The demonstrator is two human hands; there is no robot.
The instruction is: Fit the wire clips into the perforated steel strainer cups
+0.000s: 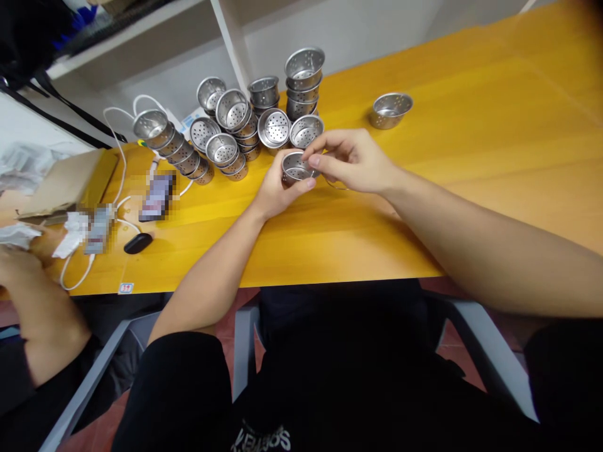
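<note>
My left hand [277,189] is wrapped round a perforated metal strainer basket [296,164], thumb along its near side. Above the rim, my right hand [351,158] is closed in a pinch, its fingertips at the basket's right edge. A thin curved wire [338,186] pokes out below the right fingers; where it ends is hidden by the hand. Just behind, another strainer basket [307,130] stands close to my hands. Several more are stacked beyond, among them a tall stack [302,94] and one basket lying tipped with its holed base [274,127] showing.
A leaning stack of baskets [176,149] stands at left, near a phone [157,196], a black oval object [138,243] and white cables. One lone basket [391,110] sits at right on the yellow table [471,163]. Another person's arm [42,307] rests at far left.
</note>
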